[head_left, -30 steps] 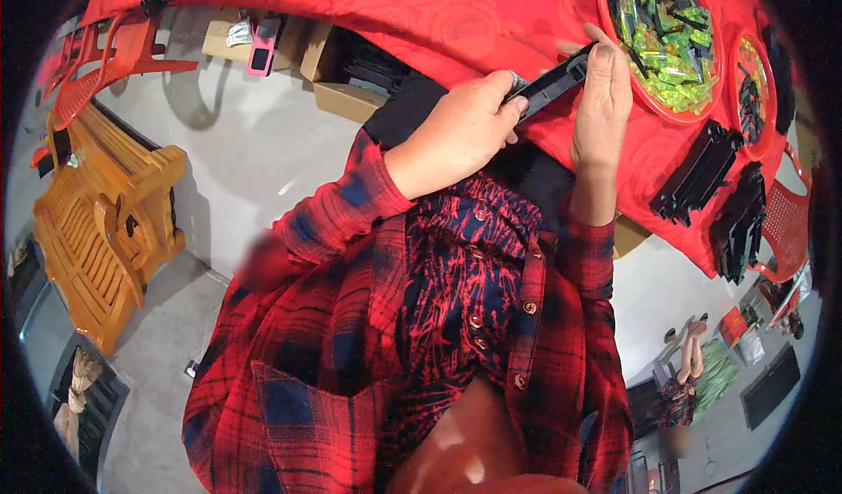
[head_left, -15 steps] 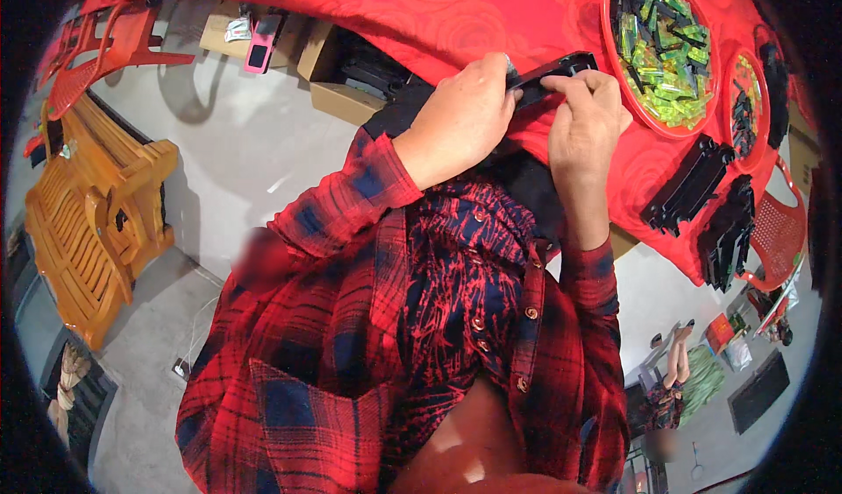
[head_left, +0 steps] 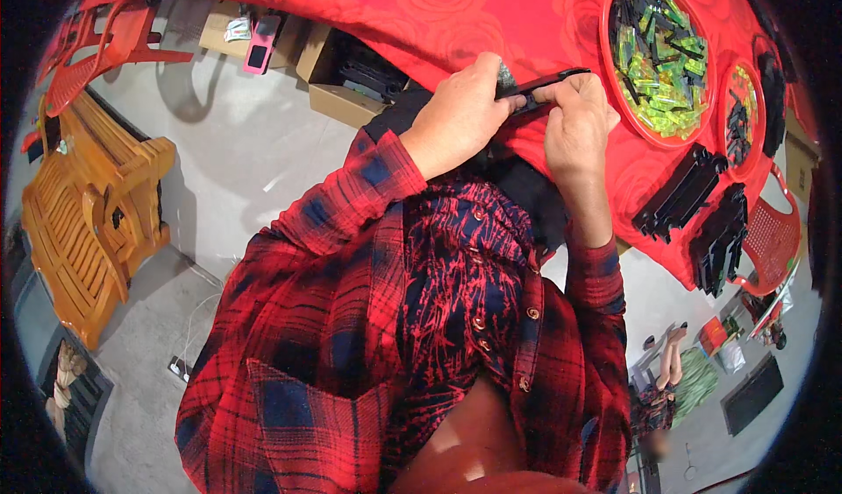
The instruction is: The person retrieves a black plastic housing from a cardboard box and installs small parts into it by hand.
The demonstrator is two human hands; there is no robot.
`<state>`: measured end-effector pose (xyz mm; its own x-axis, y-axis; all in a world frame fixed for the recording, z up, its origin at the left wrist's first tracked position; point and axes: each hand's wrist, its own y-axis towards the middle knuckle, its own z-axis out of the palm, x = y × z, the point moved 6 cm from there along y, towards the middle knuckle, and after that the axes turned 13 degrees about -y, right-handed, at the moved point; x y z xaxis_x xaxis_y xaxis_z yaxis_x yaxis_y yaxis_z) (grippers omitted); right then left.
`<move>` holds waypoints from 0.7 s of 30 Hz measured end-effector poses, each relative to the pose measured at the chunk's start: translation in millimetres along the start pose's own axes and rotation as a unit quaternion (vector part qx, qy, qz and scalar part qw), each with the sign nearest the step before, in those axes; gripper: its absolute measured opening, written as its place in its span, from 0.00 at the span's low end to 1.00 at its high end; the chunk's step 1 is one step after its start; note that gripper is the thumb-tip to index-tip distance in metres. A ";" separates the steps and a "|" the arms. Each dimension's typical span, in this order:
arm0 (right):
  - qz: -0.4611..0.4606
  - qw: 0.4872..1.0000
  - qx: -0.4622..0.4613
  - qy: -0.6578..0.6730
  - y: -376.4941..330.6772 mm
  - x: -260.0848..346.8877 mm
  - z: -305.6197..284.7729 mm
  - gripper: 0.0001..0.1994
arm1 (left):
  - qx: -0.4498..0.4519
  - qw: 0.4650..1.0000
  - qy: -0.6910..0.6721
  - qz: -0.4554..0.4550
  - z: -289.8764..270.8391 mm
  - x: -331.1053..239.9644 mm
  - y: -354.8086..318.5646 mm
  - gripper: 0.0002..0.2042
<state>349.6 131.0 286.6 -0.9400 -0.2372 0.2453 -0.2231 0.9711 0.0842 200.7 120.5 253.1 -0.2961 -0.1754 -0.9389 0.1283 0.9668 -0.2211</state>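
Between both hands is a long black plastic part [head_left: 545,82], held near the front edge of the red-covered table [head_left: 526,21]. My left hand [head_left: 469,113] is closed round its left end, with the thumb pressed on it. The fingers of my right hand [head_left: 574,121] are closed at the part's right half, thumb and fingertips pinched against it near the left thumb. Whether a small piece lies under the fingertips cannot be seen. To the right, a red round tray [head_left: 611,56] holds many yellow-green and black small pieces [head_left: 665,64].
A smaller red tray [head_left: 727,113] with small pieces stands farther right. Stacks of long black parts [head_left: 680,194] lie along the table's right edge. Below the table are an open cardboard box [head_left: 342,106] of black parts and a pink device [head_left: 260,45]. A wooden bench [head_left: 88,222] stands left.
The black part has tilted, its open inner side less visible. My right hand has moved slightly left, its fingertips now closer to my left thumb.
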 end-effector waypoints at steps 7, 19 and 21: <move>-0.008 0.999 -0.008 0.032 -0.1 2.2 -5.8 0.09 | -0.013 0.999 -0.013 -0.034 -2.1 0.0 -1.1 0.17; -0.015 0.999 -0.010 -0.051 -3.2 8.5 -6.5 0.08 | -0.014 1.000 -0.004 -0.027 3.9 -3.3 -2.8 0.17; -0.017 0.999 -0.006 -0.046 -4.8 7.4 -4.8 0.09 | -0.003 0.999 0.007 -0.044 4.0 -6.3 -3.8 0.18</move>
<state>345.0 124.5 292.6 -0.9516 -0.2671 0.1520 -0.2535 0.9618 0.1035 205.9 117.2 258.8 -0.3196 -0.2566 -0.9122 0.0966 0.9488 -0.3007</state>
